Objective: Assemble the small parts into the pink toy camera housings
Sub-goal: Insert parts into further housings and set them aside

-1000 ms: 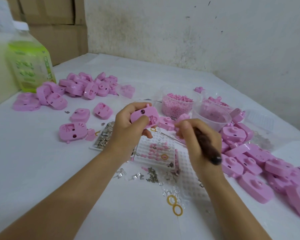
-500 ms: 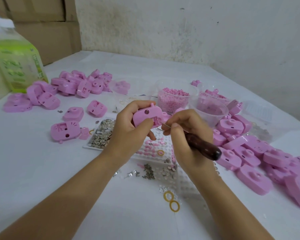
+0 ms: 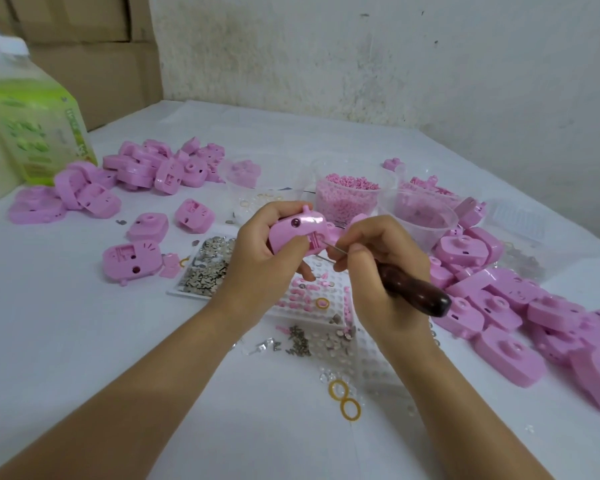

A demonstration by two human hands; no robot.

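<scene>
Both hands meet at one pink housing (image 3: 297,232)

Left hand (image 3: 262,252) grips it above the table (image 3: 84,323), long axis lying left-right. Right hand (image 3: 378,271), just beside, clasps a wooden-handled pick (image 3: 414,289); its needle points leftward, tip touching the housing's right end.

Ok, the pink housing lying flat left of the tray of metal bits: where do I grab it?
Probably from above, pinching the housing across its near and far long edges. It lies flat with bare table along both, while a small pink piece and the tray crowd its right end.
</scene>
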